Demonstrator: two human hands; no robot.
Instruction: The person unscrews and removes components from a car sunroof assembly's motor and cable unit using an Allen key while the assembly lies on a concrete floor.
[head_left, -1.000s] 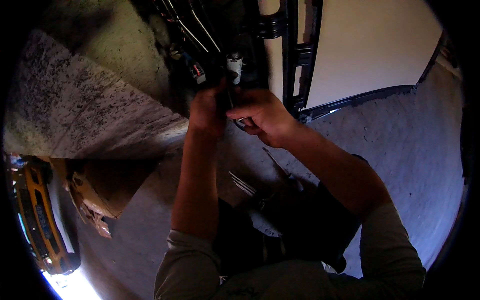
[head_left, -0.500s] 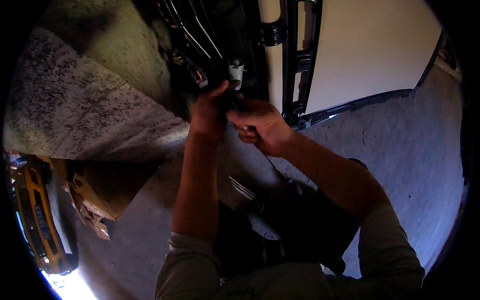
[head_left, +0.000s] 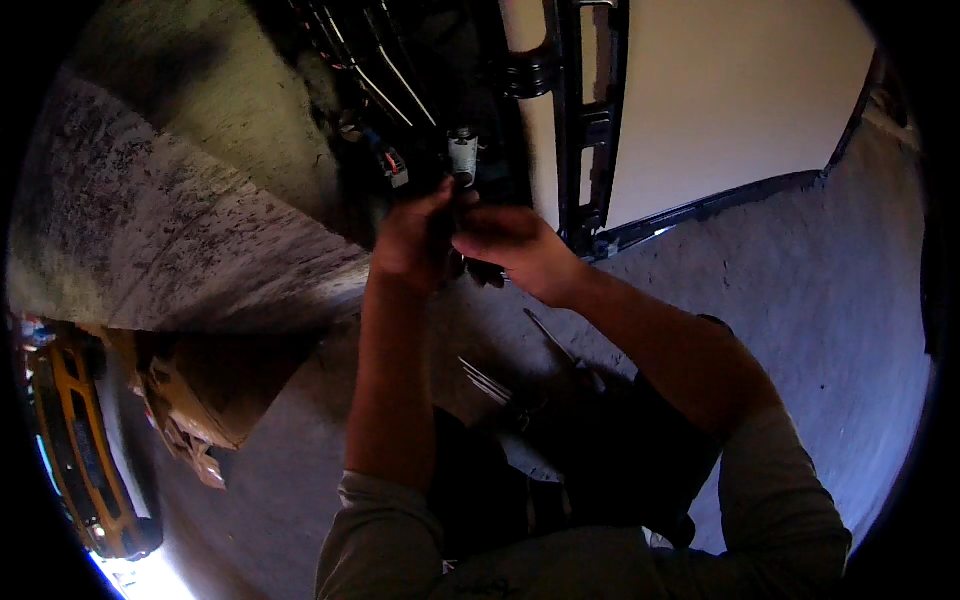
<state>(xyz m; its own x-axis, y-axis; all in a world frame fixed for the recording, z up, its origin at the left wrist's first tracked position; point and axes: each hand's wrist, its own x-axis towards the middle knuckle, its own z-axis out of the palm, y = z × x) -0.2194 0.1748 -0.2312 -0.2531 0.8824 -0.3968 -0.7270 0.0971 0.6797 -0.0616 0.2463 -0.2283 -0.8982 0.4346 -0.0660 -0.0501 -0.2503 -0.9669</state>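
My left hand [head_left: 410, 238] and my right hand [head_left: 522, 248] meet at the lower end of a dark recess with wiring in it. Both have their fingers curled in around something small and dark, which shadow and the fingers hide. Just beyond the fingertips is a pale, cylinder-shaped part [head_left: 463, 154] with a dark end; whether the fingers touch it I cannot tell. Left of it sits a small grey plug-like piece [head_left: 394, 170] with a red-orange mark. Thin white wires [head_left: 392, 82] run up from there into the dark.
A black slotted frame [head_left: 597, 130] borders a large cream panel [head_left: 730, 100] on the right. At left lies a speckled sheet [head_left: 190, 230], above a torn cardboard box [head_left: 205, 390] and an orange-and-black slotted object [head_left: 85, 450]. Several thin metal rods [head_left: 485, 380] rest on the grey floor [head_left: 800, 330].
My right hand's fingers have turned and curled further down beside the left hand. The view has shifted slightly, so the recess and pale part appear a little left and lower.
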